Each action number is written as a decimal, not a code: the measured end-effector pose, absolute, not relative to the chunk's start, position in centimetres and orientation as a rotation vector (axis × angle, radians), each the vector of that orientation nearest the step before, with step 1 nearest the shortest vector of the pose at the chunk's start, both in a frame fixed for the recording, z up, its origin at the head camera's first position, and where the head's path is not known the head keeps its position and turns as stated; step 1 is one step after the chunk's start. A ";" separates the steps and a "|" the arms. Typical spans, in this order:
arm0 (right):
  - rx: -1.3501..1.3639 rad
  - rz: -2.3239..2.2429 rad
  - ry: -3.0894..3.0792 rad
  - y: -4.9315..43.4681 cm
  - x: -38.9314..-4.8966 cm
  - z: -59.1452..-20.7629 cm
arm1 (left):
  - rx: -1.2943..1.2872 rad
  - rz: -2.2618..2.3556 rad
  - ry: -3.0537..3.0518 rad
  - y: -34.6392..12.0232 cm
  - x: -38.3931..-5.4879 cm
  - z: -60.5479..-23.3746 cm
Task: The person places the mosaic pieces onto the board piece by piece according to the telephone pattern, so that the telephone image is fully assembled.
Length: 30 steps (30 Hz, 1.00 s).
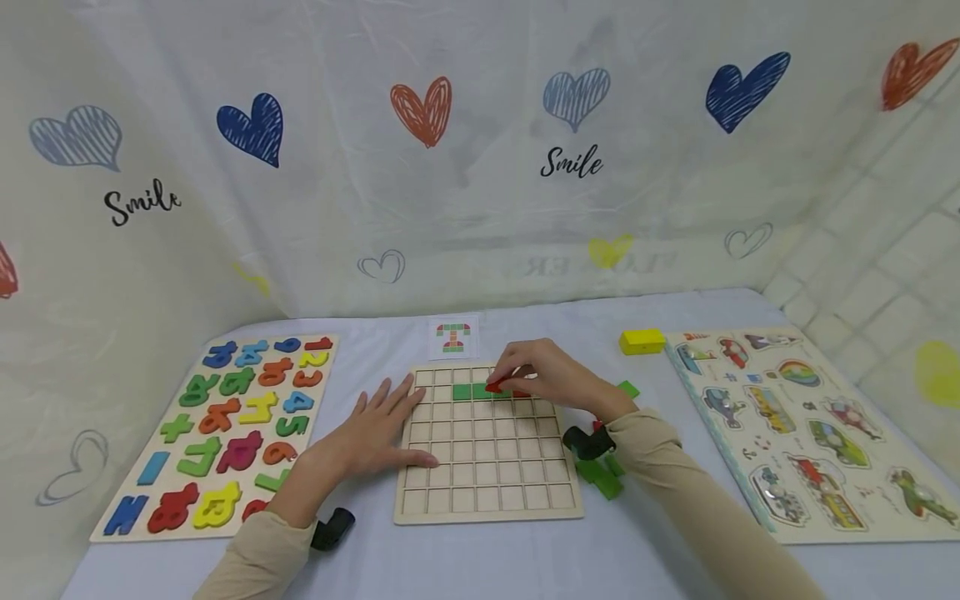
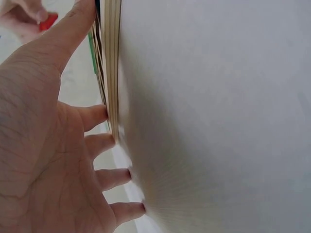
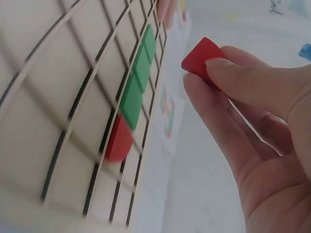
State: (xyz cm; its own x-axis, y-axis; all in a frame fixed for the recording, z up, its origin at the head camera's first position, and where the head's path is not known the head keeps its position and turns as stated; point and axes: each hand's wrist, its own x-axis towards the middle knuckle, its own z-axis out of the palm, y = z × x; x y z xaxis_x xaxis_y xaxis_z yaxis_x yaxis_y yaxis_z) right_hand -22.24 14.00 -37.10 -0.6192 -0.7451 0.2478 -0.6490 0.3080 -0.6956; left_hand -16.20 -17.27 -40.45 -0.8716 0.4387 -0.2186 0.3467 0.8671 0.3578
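Observation:
My left hand (image 1: 367,437) lies with spread fingers at the left edge of the wooden grid board (image 1: 486,504), its thumb over the edge onto the cells. In the left wrist view, the fingertips meet the board's side and the white cloth. Between thumb and fingers, my right hand (image 1: 553,377) pinches a small red block (image 3: 200,59) with a curved edge, held above the board's upper rows. A row of green squares (image 1: 474,391) sits in the second row of cells, with a red block (image 3: 119,141) at its right end.
Behind the board lies a pattern card (image 1: 453,337). Loose green blocks (image 1: 600,477) lie by the right wrist, a yellow block (image 1: 642,342) farther back. A number puzzle (image 1: 168,454) flanks the left, a picture puzzle (image 1: 750,433) the right. A printed curtain (image 1: 480,200) hangs behind.

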 end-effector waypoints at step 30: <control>-1.488 -0.977 2.494 5.8 -24.7 -39.5 | 0.595 0.432 2.751 -17.3 -16.3 -40.5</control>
